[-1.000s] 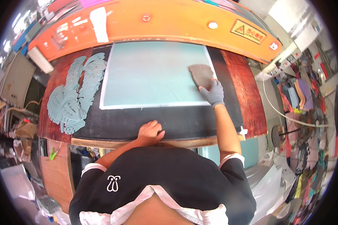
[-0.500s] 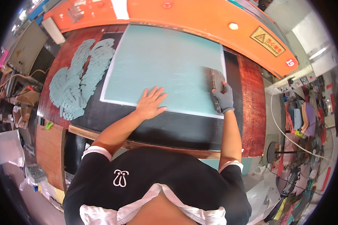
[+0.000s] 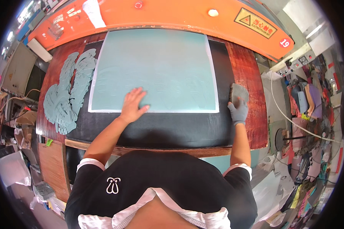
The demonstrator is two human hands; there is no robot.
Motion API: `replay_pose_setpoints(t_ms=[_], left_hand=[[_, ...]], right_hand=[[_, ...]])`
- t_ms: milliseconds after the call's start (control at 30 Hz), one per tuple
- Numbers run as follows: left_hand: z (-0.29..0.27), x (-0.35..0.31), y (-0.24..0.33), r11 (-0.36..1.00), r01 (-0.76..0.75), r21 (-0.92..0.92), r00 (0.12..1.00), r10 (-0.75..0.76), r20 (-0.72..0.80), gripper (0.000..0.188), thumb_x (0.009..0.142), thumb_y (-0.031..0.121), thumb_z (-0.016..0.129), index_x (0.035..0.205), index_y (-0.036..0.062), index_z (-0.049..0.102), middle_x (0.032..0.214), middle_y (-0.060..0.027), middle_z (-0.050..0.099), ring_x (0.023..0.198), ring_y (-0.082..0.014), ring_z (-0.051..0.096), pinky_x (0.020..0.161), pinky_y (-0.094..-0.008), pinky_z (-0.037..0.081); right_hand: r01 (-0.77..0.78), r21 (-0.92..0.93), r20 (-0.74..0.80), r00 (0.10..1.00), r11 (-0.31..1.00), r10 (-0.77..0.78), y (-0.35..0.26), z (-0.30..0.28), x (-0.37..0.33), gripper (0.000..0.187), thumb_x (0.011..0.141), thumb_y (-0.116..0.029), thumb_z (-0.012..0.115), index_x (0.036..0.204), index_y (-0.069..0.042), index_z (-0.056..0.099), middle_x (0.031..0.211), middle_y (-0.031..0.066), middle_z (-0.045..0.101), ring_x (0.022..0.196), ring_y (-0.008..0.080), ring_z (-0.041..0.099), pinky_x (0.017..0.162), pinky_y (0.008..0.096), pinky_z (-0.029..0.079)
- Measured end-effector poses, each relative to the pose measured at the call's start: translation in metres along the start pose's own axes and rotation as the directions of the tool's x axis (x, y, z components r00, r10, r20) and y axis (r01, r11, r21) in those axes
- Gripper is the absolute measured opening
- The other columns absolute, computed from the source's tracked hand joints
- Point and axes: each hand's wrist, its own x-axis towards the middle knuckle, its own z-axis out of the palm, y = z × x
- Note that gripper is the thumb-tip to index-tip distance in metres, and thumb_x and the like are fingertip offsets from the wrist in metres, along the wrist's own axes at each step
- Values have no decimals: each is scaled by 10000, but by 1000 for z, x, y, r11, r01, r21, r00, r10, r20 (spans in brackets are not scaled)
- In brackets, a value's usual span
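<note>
A pale blue-green sheet with white edges point(image 3: 156, 76) lies over the black board point(image 3: 179, 129). My bare left hand point(image 3: 133, 105) rests at the sheet's near edge, left of its middle, with fingers stretched out. In a grey glove, my right hand point(image 3: 239, 112) grips a greyish cutting die point(image 3: 239, 91), thumb on its left side. The die is right of the sheet, apart from it, where the black board meets the red tabletop point(image 3: 254, 126). Its underside is hidden.
Piled cut blue-green pieces point(image 3: 67, 99) lie at the left on the red surface. An orange press beam point(image 3: 118, 17) spans the far side. A wooden edge point(image 3: 172, 152) runs along the near side. Coloured scraps point(image 3: 305, 152) crowd the right.
The cutting die has moved rightward with my right hand, off the sheet to beside it. My left hand stays at the sheet's near edge. The whole view has shifted slightly.
</note>
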Motion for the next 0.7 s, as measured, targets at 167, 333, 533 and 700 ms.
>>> replay_pose_setpoints(t_ms=[167, 333, 533, 700], left_hand=[[-44, -17, -79, 901, 427, 78, 844, -367, -391, 521, 727, 266, 696, 1175, 68, 517, 1230, -220, 488, 1150, -384, 445, 984, -466, 342], [-89, -57, -122, 515, 844, 152, 535, -783, -316, 625, 734, 439, 637, 1227, 75, 514, 1291, -145, 455, 1209, -337, 390, 950, -451, 380], [-99, -68, -137, 535, 838, 105, 544, -810, -218, 567, 727, 473, 630, 1098, 45, 605, 1207, -164, 521, 1030, -350, 553, 845, -444, 459], [-106, -64, -141, 606, 785, -126, 601, -795, -82, 476, 800, 420, 582, 904, -41, 632, 801, -202, 651, 760, -338, 637, 697, -430, 469]], right_hand=[[-85, 425, 258, 966, 901, -31, -41, 28, -27, 487, 764, -332, 650, 1094, 21, 584, 1095, 215, 565, 1000, 320, 570, 819, 380, 469], [-28, 180, 341, 939, 983, -36, -72, 29, -22, 522, 747, -436, 604, 945, 46, 639, 1062, 255, 563, 965, 371, 571, 834, 418, 454], [-280, 155, 510, 844, 947, 166, -77, 23, -12, 559, 735, -494, 594, 883, 40, 665, 854, 250, 643, 846, 366, 630, 776, 414, 472], [-188, 262, 500, 865, 947, 33, -71, 30, -13, 496, 772, -435, 611, 815, 57, 654, 679, 150, 618, 661, 215, 588, 663, 369, 453]])
